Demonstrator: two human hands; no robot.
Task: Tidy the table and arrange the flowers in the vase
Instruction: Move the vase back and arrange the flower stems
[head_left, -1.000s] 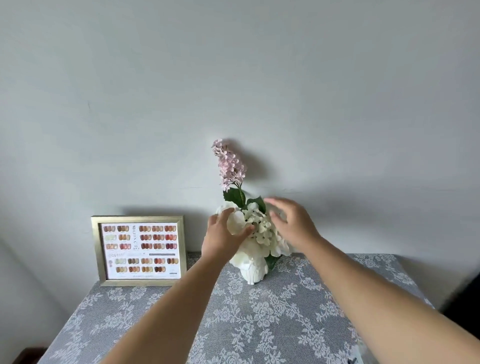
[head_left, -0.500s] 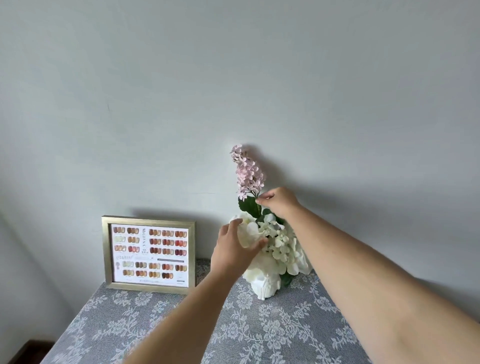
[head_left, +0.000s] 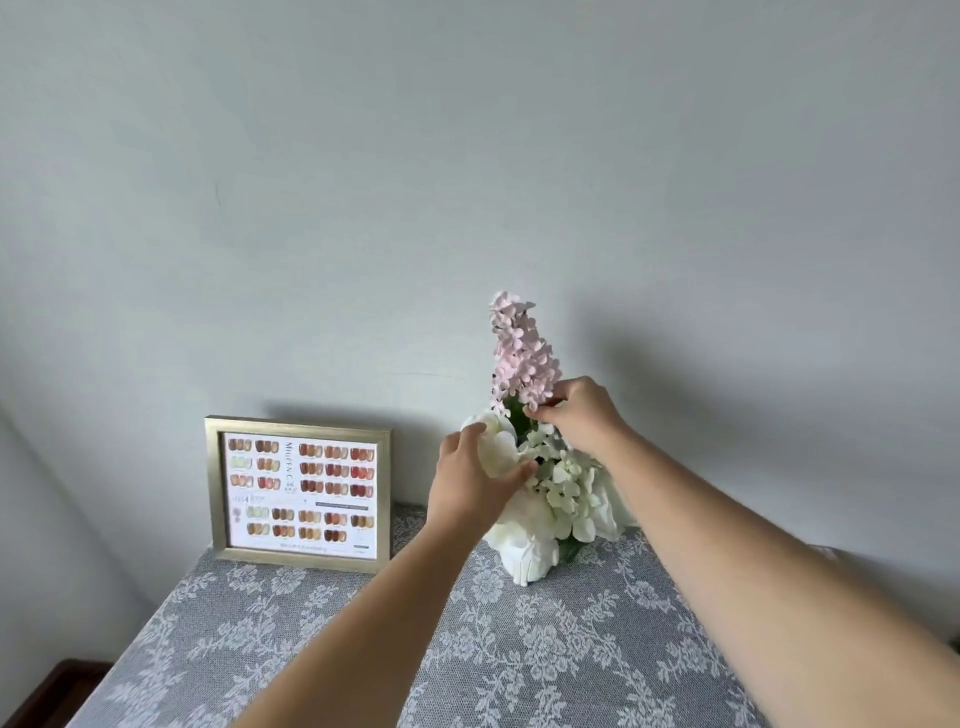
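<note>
A small white vase (head_left: 531, 557) stands at the back of the table against the wall. It holds white hydrangea-like flowers (head_left: 569, 483) and a tall pink flower spike (head_left: 521, 353) with green leaves. My left hand (head_left: 475, 480) wraps a large white bloom on the left side of the bunch. Fingertips of my right hand (head_left: 579, 413) pinch the base of the pink spike, just above the white flowers.
A gold-framed card of nail colour samples (head_left: 300, 491) leans against the wall to the left of the vase. The table carries a grey lace cloth (head_left: 519, 654). A pale wall rises directly behind. Dark floor shows at the lower left.
My right hand rose from the white flowers to the pink spike's base. My left hand stayed on the white bloom. The camera shifted, so everything sits further right.
</note>
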